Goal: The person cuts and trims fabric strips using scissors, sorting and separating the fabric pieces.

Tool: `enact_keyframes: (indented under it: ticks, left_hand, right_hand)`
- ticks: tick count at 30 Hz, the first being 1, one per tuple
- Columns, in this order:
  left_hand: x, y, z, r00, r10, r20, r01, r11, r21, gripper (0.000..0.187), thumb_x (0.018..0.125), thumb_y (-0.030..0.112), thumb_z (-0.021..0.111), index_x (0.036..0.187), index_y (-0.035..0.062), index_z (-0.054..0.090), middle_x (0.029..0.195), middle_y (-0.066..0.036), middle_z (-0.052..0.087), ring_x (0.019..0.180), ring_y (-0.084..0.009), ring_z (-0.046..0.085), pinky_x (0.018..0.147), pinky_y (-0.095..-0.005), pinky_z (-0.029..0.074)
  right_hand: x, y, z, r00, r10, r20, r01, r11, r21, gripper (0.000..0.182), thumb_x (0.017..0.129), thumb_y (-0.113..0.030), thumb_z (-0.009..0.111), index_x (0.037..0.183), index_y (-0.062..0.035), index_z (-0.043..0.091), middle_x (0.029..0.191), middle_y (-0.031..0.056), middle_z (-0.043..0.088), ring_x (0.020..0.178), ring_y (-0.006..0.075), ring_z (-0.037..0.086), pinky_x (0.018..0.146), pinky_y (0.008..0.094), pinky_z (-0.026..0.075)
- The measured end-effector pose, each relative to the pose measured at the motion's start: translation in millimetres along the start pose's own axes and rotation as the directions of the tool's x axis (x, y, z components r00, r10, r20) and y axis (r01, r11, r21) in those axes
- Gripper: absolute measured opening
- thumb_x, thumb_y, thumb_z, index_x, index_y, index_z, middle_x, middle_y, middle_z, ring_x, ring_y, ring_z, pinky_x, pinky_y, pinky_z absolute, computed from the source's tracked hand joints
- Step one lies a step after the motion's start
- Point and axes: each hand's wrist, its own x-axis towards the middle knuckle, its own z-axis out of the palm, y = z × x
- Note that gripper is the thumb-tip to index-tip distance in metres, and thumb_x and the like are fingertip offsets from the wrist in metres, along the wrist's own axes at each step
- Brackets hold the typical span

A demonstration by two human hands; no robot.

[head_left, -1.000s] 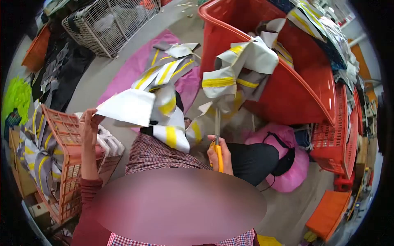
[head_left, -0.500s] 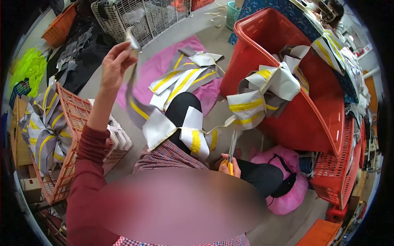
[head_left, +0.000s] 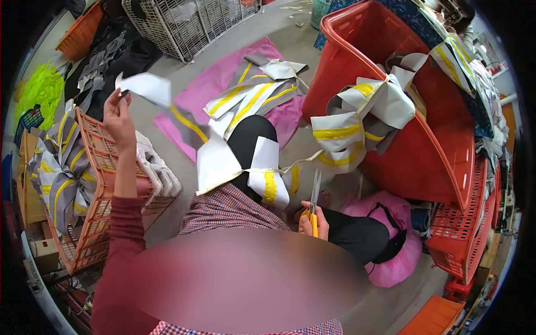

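Observation:
Raised at the upper left, my left hand [head_left: 119,118] pinches the end of a white and grey fabric strip [head_left: 188,121] with a yellow stripe. The strip stretches down toward my knee, where white fabric pieces [head_left: 218,164] hang joined along a thin tape [head_left: 261,170]. That tape runs right to a bunch of similar striped pieces [head_left: 338,134] hanging over the red bin's rim. Beside my other knee, my right hand [head_left: 306,224] grips yellow-handled scissors [head_left: 314,209], blades pointing up and away from me. The blades look apart from the fabric.
A large red bin [head_left: 430,151] stands to the right. More striped pieces [head_left: 251,103] lie on a pink sheet [head_left: 192,97] ahead. At left, an orange crate [head_left: 92,184] is near a bundle of strips [head_left: 64,178]. A wire cage [head_left: 187,28] stands at the back.
My left hand has moved left and down, carrying the strip's end, which now spreads out white. The right hand with the scissors stays nearly where it was.

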Motion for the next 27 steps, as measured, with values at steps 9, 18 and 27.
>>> enact_keyframes:
  ticks: [9,18,27]
  left_hand:
    - [-169.5,101.5,58.6,0.48,0.01,0.877,-0.387,0.899,0.202,0.043,0.07,0.015,0.075,0.109,0.0049,0.061,0.107,-0.015,0.057,0.103,-0.0322,0.055,0.089,-0.0401,0.044]
    - [-144.4,81.3,85.1,0.003,-0.187,0.982,-0.634,0.759,0.147,0.011,0.08,0.015,0.06,0.083,0.0046,0.056,0.082,-0.015,0.06,0.083,-0.0333,0.06,0.065,-0.0422,0.047]
    - [-103.2,178.9,207.7,-0.875,0.201,0.44,0.166,0.979,-0.118,0.023,0.086,0.023,0.064,0.08,0.0004,0.065,0.071,-0.008,0.064,0.067,-0.0169,0.062,0.059,-0.0312,0.048]
  right_hand:
    - [9.4,-18.4,24.0,0.997,0.028,0.073,-0.025,0.999,-0.036,0.038,0.086,-0.014,0.068,0.12,-0.0019,0.055,0.074,-0.0036,0.046,0.066,0.0048,0.042,0.06,0.019,0.037]
    - [1.7,-13.8,19.6,0.996,-0.017,0.09,0.024,0.996,-0.081,0.04,0.086,-0.013,0.068,0.123,-0.0024,0.054,0.071,-0.004,0.047,0.063,0.0037,0.042,0.057,0.0183,0.035]
    - [-14.6,-17.7,-6.1,0.981,-0.143,-0.133,0.157,0.983,0.098,0.035,0.09,-0.012,0.062,0.123,-0.002,0.053,0.072,-0.0036,0.045,0.063,0.0033,0.041,0.057,0.0171,0.034]
